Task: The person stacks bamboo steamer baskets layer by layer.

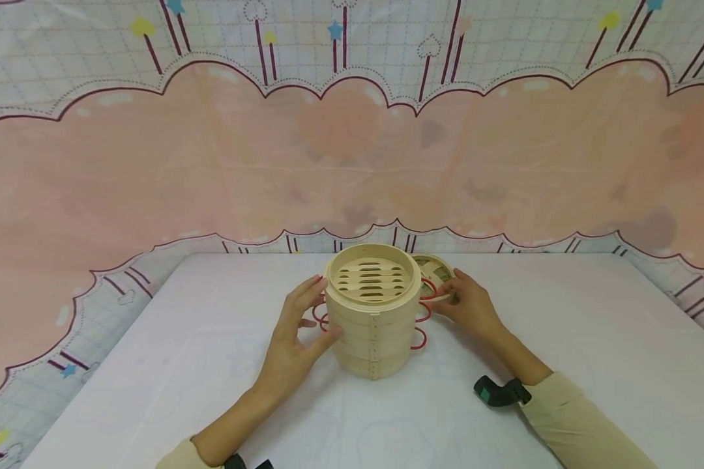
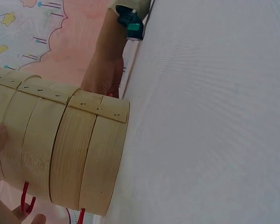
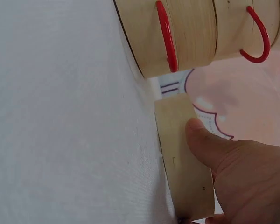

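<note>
A stack of round bamboo steamer baskets (image 1: 375, 342) stands upright on the white table, its slatted top tier facing up. Red loop handles (image 3: 165, 39) stick out from its sides. My left hand (image 1: 293, 335) holds the stack from its left, thumb on the front wall and fingers round toward the far side. Behind the stack to the right is the woven bamboo lid (image 1: 437, 268), partly hidden by the stack. My right hand (image 1: 472, 306) grips the lid by its rim; in the right wrist view the thumb lies on the rim's side wall (image 3: 182, 158), low beside the table surface.
The white tabletop (image 1: 563, 312) spreads out around the stack. Beyond its back edge hangs a pink and white patterned cloth (image 1: 352, 169). Dark wrist straps (image 1: 501, 392) sit near both sleeve cuffs.
</note>
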A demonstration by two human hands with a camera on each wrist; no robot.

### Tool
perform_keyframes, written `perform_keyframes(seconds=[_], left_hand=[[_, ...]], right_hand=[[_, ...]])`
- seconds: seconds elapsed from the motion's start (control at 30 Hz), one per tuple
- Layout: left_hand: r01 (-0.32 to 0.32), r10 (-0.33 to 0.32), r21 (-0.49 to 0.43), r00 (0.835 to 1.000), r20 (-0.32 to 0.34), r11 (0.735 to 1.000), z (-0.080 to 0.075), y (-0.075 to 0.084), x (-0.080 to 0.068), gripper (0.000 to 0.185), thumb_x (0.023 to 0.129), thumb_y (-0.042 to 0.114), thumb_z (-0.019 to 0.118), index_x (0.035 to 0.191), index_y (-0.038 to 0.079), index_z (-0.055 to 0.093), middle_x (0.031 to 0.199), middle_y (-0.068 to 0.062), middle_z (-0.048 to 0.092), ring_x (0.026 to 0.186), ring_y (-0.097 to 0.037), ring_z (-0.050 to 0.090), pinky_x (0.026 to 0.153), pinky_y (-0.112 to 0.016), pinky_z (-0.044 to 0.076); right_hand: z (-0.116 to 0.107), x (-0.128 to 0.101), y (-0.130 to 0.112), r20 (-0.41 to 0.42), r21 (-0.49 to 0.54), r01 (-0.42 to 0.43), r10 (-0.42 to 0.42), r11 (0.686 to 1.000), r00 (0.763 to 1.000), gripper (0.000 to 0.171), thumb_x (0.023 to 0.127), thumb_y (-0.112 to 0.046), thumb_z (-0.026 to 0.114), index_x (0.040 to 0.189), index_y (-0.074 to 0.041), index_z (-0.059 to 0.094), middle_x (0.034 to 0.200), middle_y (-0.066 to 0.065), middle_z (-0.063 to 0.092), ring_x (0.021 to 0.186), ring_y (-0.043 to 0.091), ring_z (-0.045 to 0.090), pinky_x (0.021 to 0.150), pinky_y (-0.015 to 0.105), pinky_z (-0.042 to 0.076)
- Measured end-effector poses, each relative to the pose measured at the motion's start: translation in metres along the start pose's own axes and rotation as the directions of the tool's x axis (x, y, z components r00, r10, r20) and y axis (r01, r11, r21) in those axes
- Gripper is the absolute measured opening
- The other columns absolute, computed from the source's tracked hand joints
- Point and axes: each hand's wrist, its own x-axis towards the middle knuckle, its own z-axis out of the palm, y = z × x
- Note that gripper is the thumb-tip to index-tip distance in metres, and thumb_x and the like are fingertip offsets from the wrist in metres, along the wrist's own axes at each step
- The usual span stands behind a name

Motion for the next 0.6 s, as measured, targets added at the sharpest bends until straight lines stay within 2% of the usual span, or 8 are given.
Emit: perform_keyframes(seconds=[0.13,0.37,0.43,0.6], left_hand=[[0.010,-0.010,-0.002,1.000,0.002,1.000,-0.001,0.000,0.000,0.070,0.078,-0.006,0.073,0.139,0.008,0.041,0.145,-0.014,0.036,0.114,-0.031,0.050,0.076,-0.047,0.045],[0.008,-0.008,-0.003,1.000,0.004,1.000,-0.002,0.000,0.002,0.069,0.078,-0.006,0.073,0.139,0.008,0.041,0.145,-0.015,0.037,0.113,-0.030,0.050,0.075,-0.047,0.046],[0.009,-0.009,-0.002,1.000,0.004,1.000,-0.002,0.000,0.003,0.069,0.078,-0.006,0.073,0.139,0.008,0.041,0.145,-0.015,0.037,0.113,-0.030,0.051,0.075,-0.047,0.046],[0.012,-0.012,-0.004,1.000,0.006,1.000,-0.003,0.001,0.005,0.069,0.078,-0.005,0.073,0.139,0.008,0.042,0.145,-0.014,0.037,0.113,-0.033,0.051,0.075,-0.047,0.046]], right_hand=[[0.001,0.001,-0.001,-0.010,-0.024,-0.014,0.014,1.000,1.000,0.023,0.072,-0.013,0.084,0.076,-0.006,0.062,0.117,0.029,0.061,0.131,0.042,0.037,0.090,0.052,0.041],[-0.001,0.000,-0.004,-0.058,0.012,-0.063,0.063,0.998,0.996,0.021,0.074,-0.014,0.082,0.082,-0.005,0.065,0.127,0.027,0.056,0.123,0.040,0.048,0.089,0.050,0.043],[-0.003,0.000,-0.005,-0.077,0.032,-0.065,0.067,0.997,0.995,0.020,0.075,-0.013,0.082,0.084,-0.005,0.066,0.128,0.025,0.055,0.121,0.040,0.050,0.091,0.050,0.045],[-0.011,0.003,-0.008,-0.106,0.045,-0.081,0.085,0.996,0.991,0.019,0.078,-0.012,0.080,0.086,-0.003,0.065,0.115,0.023,0.063,0.123,0.039,0.049,0.088,0.049,0.048]])
